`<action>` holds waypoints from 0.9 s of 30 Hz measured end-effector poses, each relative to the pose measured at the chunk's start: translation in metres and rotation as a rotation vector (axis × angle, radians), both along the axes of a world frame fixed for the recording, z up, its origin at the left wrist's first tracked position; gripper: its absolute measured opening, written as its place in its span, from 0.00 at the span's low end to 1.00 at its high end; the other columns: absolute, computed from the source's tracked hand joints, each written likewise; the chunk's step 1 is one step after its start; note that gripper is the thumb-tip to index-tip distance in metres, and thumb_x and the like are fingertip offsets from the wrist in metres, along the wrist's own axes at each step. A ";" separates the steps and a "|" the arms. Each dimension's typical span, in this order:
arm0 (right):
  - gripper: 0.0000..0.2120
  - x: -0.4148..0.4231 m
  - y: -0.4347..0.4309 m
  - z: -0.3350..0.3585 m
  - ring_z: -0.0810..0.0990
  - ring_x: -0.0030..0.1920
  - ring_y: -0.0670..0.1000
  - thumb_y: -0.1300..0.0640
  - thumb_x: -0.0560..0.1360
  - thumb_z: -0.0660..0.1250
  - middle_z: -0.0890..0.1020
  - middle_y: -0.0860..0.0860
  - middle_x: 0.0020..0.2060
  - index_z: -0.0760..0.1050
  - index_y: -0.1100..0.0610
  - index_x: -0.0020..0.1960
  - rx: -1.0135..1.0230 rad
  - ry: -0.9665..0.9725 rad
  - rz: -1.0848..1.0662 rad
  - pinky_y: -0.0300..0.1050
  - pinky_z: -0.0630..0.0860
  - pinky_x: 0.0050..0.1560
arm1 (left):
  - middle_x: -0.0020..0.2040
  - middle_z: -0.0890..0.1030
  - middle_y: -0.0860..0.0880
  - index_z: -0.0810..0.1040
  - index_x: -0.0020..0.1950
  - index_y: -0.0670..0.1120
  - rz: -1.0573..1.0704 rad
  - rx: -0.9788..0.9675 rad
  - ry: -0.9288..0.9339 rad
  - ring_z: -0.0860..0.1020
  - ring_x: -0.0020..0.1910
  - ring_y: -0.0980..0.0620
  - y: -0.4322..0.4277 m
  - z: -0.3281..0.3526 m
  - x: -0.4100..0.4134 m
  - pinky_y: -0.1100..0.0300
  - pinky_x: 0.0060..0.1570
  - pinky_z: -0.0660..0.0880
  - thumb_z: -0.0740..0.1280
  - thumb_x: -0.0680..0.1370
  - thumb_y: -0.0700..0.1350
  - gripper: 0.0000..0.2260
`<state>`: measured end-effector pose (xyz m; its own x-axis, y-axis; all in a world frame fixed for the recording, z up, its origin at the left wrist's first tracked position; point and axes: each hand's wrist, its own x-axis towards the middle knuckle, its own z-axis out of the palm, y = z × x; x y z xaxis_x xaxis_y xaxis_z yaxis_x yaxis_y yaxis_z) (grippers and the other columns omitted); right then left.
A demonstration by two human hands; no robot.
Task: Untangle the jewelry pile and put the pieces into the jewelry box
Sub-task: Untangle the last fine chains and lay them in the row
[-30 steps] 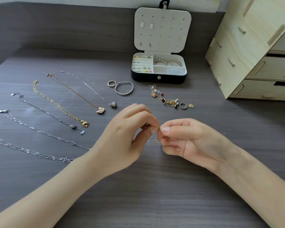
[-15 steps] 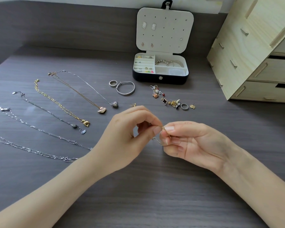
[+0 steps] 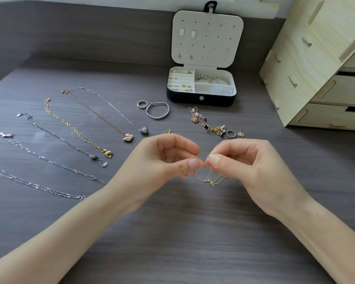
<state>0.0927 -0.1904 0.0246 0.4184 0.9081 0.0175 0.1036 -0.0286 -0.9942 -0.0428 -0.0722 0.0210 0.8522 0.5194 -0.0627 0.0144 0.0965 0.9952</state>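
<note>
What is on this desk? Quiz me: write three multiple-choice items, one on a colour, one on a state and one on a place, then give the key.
1. The outer wall of the jewelry box is:
A. red
B. dark, nearly black
C. yellow

2. Its lid is:
A. snapped shut
B. taken off
C. open, standing upright

3. The silver bangle is:
A. on the table beside a ring
B. inside the box
C. on a wrist

Key:
1 B, the front wall shows dark beneath the white inside.
2 C, the lid stands upright at the back of the box.
3 A, the bangle lies on the table to the left of the box, with the ring next to it.
</note>
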 end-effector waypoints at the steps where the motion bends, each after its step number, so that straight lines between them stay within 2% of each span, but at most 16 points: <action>1: 0.06 -0.001 -0.001 -0.001 0.74 0.32 0.46 0.60 0.69 0.67 0.79 0.51 0.30 0.80 0.57 0.34 0.035 -0.160 -0.023 0.36 0.70 0.34 | 0.36 0.84 0.45 0.77 0.43 0.43 0.011 -0.022 0.013 0.78 0.33 0.53 0.000 0.001 0.000 0.65 0.34 0.75 0.72 0.62 0.42 0.11; 3: 0.06 -0.001 -0.001 -0.005 0.74 0.33 0.48 0.61 0.71 0.67 0.79 0.52 0.31 0.78 0.58 0.35 0.106 -0.422 -0.056 0.40 0.70 0.34 | 0.36 0.84 0.44 0.75 0.41 0.42 0.024 -0.041 0.039 0.78 0.33 0.53 -0.001 0.001 0.001 0.65 0.34 0.75 0.73 0.61 0.42 0.12; 6: 0.07 -0.001 -0.001 -0.010 0.72 0.33 0.46 0.64 0.72 0.66 0.77 0.51 0.32 0.77 0.60 0.36 0.202 -0.672 -0.085 0.34 0.67 0.35 | 0.36 0.84 0.43 0.75 0.40 0.42 0.017 -0.073 0.074 0.79 0.32 0.53 -0.001 0.002 0.002 0.65 0.33 0.75 0.73 0.60 0.40 0.11; 10: 0.07 0.000 0.000 -0.016 0.73 0.36 0.47 0.65 0.73 0.65 0.76 0.51 0.34 0.78 0.63 0.37 0.284 -0.840 -0.095 0.35 0.68 0.40 | 0.38 0.84 0.44 0.78 0.41 0.41 -0.032 -0.139 0.108 0.80 0.33 0.54 0.000 0.002 0.001 0.66 0.33 0.75 0.72 0.60 0.37 0.11; 13: 0.07 -0.001 0.000 -0.019 0.73 0.35 0.52 0.67 0.73 0.65 0.77 0.53 0.34 0.78 0.64 0.37 0.333 -0.956 -0.094 0.41 0.70 0.38 | 0.38 0.84 0.44 0.80 0.41 0.41 -0.045 -0.180 0.129 0.80 0.33 0.55 0.001 0.002 0.001 0.66 0.32 0.75 0.72 0.60 0.36 0.11; 15: 0.07 0.000 0.001 -0.020 0.72 0.34 0.54 0.68 0.73 0.65 0.77 0.55 0.34 0.77 0.65 0.37 0.357 -1.020 -0.094 0.44 0.70 0.37 | 0.38 0.84 0.44 0.82 0.40 0.42 -0.048 -0.197 0.147 0.79 0.32 0.54 0.003 0.001 0.000 0.67 0.32 0.75 0.76 0.62 0.34 0.10; 17: 0.07 0.000 0.001 -0.020 0.72 0.33 0.55 0.69 0.73 0.65 0.77 0.56 0.33 0.77 0.66 0.36 0.371 -1.065 -0.093 0.45 0.70 0.37 | 0.38 0.84 0.43 0.83 0.37 0.43 -0.062 -0.235 0.141 0.78 0.31 0.54 0.005 0.001 0.000 0.66 0.33 0.75 0.74 0.63 0.35 0.06; 21: 0.06 0.000 0.001 -0.021 0.72 0.34 0.53 0.68 0.73 0.66 0.77 0.54 0.34 0.77 0.65 0.37 0.331 -1.004 -0.077 0.43 0.70 0.38 | 0.33 0.79 0.45 0.82 0.36 0.43 -0.113 -0.367 0.101 0.74 0.31 0.53 0.007 -0.001 0.001 0.66 0.33 0.74 0.66 0.65 0.33 0.08; 25: 0.07 -0.001 0.000 -0.021 0.76 0.39 0.49 0.60 0.73 0.65 0.79 0.48 0.36 0.77 0.59 0.37 0.201 -0.713 -0.032 0.43 0.72 0.42 | 0.29 0.73 0.45 0.77 0.33 0.42 -0.173 -0.571 0.045 0.71 0.29 0.51 0.008 -0.002 0.000 0.63 0.30 0.72 0.59 0.65 0.34 0.08; 27: 0.06 -0.002 0.000 -0.019 0.78 0.43 0.47 0.60 0.73 0.67 0.80 0.47 0.39 0.79 0.59 0.38 0.148 -0.593 -0.014 0.39 0.73 0.47 | 0.29 0.72 0.46 0.76 0.33 0.42 -0.207 -0.634 0.029 0.68 0.28 0.51 0.009 -0.001 0.000 0.63 0.29 0.70 0.59 0.64 0.35 0.07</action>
<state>0.0904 -0.1907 0.0061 0.3102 0.8728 0.3768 0.6416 0.1003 -0.7605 -0.0425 -0.0635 0.0200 0.9237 0.2007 -0.3264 0.1210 0.6556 0.7454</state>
